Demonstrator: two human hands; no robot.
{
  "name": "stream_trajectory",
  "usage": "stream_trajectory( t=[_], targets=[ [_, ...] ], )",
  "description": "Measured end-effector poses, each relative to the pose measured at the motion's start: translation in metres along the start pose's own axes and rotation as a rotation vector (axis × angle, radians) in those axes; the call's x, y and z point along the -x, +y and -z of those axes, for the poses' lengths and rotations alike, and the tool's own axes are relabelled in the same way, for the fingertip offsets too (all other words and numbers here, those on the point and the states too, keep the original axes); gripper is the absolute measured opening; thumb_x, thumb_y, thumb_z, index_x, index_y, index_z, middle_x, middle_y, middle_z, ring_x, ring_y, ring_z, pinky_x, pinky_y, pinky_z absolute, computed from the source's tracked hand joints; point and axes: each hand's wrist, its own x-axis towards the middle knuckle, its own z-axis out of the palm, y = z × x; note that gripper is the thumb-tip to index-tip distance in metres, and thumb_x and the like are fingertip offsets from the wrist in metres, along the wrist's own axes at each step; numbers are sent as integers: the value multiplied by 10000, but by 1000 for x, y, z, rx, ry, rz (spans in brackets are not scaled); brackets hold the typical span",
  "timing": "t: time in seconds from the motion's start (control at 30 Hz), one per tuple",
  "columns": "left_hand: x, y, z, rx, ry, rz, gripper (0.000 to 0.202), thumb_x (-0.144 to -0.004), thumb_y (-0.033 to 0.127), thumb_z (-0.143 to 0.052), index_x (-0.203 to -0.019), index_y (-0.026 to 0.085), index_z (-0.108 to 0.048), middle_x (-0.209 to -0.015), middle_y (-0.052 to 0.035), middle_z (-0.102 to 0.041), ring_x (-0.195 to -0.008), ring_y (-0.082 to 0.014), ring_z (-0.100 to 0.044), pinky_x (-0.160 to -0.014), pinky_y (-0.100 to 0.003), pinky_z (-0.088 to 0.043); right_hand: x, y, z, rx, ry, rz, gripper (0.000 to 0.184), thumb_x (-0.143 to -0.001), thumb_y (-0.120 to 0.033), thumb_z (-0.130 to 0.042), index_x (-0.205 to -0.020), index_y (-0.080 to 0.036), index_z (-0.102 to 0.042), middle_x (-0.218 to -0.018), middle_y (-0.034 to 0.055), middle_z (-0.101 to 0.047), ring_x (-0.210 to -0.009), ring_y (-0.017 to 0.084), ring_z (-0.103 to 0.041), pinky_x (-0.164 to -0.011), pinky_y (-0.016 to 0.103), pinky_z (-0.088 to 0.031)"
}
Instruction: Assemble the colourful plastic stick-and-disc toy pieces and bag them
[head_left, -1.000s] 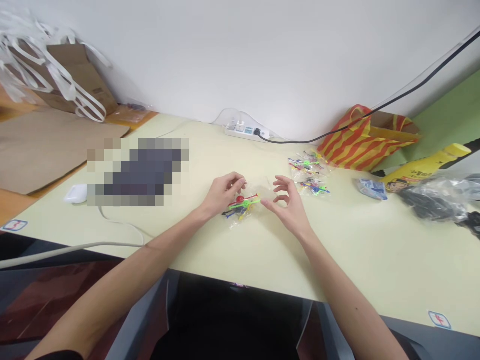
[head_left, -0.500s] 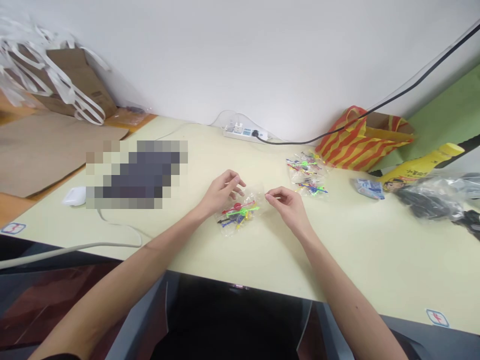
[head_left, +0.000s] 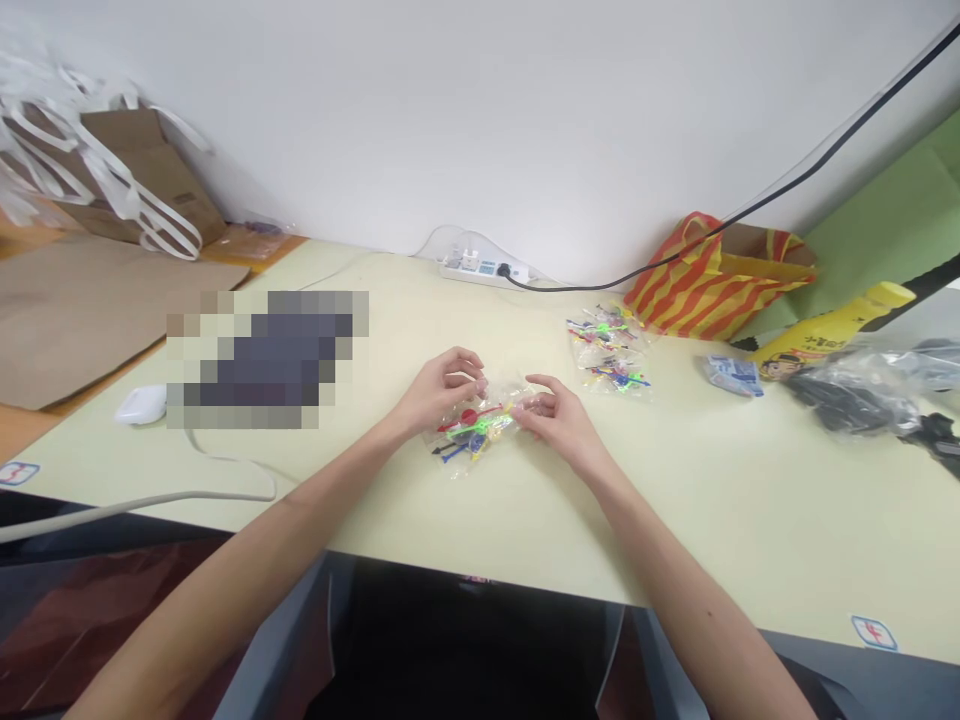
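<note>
A clear plastic bag [head_left: 469,450] lies on the table in front of me, with small red, green, blue, black and yellow plastic arrow-shaped pieces [head_left: 480,428] in it. At its upper left edge, the fingertips and thumb of my left hand [head_left: 442,392] are pinched together on the film. My right hand [head_left: 559,420] holds the bag's right edge between thumb and bent fingers, its index finger raised apart. The exact grip on the thin, shiny film is hard to see. Behind my right hand are similar bags of colourful pieces [head_left: 611,345].
A power strip [head_left: 484,268] sits against the wall. To the right stand a red-and-yellow striped bag [head_left: 697,290], a yellow bottle [head_left: 832,330], a small blue-white packet [head_left: 731,375] and plastic-wrapped dark items [head_left: 855,395]. At left are a white case [head_left: 141,404], a cable [head_left: 225,494] and a blurred-out dark object [head_left: 277,355].
My right hand has moved left and slightly down onto the bag, its index finger lifting away. My left hand's fingers have drawn closer together at the bag's upper edge. The view has shifted slightly.
</note>
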Motion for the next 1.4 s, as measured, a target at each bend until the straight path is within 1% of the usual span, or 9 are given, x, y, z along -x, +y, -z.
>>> stream_trajectory(
  t=[0.17, 0.3, 0.43, 0.57, 0.77, 0.87, 1.0, 1.17, 1.4],
  targets=[
    [2, 3, 3, -19, -62, 43, 443, -817, 439, -758, -1167, 210, -612, -829, 7, -645, -730, -147, -669, -682, -268, -529, -4, 0, 5, 21, 28, 149, 345, -756, -467, -803, -937, -182, -733, -837, 56, -711, -694, 175, -626, -599, 301, -517],
    [4, 5, 2, -51, -82, 13, 420, -891, 502, -679, -1203, 222, -650, -664, 38, -566, -635, -130, -589, -618, -243, -480, -1, -2, 7, 16, -26, 201, 309, -814, -462, -748, -963, -192, -775, -840, 54, -739, -662, 172, -616, -629, 326, -527],
    [2, -2, 3, -49, -61, -40, 326, -918, 458, -636, -1109, 204, -708, -697, 4, -594, -660, -138, -590, -640, -256, -496, -1, -4, 7, -10, 52, 232, 306, -839, -405, -701, -1049, -203, -796, -759, 34, -722, -635, 168, -595, -640, 334, -518],
    [-1, -9, 5, -30, -54, -49, 238, -916, 378, -604, -944, 186, -740, -782, -27, -647, -709, -142, -604, -688, -271, -526, -3, -3, 9, -10, 95, 306, 196, -834, -313, -633, -830, -223, -807, -908, 61, -757, -692, 168, -609, -681, 342, -519],
    [1, -2, -1, -105, -81, -67, 288, -934, 395, -583, -937, 178, -773, -1039, -86, -745, -972, -206, -672, -823, -296, -562, -6, 1, 12, -13, 66, 219, 209, -841, -308, -597, -784, -203, -767, -917, 67, -751, -761, 186, -647, -759, 350, -531],
    [3, -1, -3, -131, -32, -56, 318, -908, 454, -655, -903, 161, -779, -970, -90, -759, -908, -206, -691, -822, -309, -564, -6, 1, 10, -32, 67, 202, 226, -865, -411, -658, -877, -198, -734, -873, 57, -732, -758, 181, -651, -724, 325, -526],
    [3, -6, -5, -102, 16, -42, 305, -829, 454, -772, -888, 156, -771, -921, -84, -765, -857, -207, -711, -822, -326, -573, -7, 3, 6, -71, 78, 144, 396, -814, -504, -747, -1069, -213, -665, -852, 30, -721, -687, 165, -642, -640, 304, -515],
    [3, -8, -6, -70, 52, -32, 312, -757, 400, -839, -889, 165, -682, -867, -54, -737, -798, -194, -722, -742, -310, -575, -9, 5, 8, -21, 33, 67, 376, -746, -528, -797, -847, -178, -699, -636, 12, -658, -568, 160, -592, -573, 311, -503],
    [0, -4, -5, 47, 66, -19, 430, -735, 361, -850, -1016, 200, -567, -917, -44, -739, -793, -190, -742, -700, -287, -573, -9, -4, 16, -56, 94, 135, 350, -717, -489, -844, -818, -174, -728, -607, 27, -674, -537, 163, -597, -530, 308, -497]
  ],
)
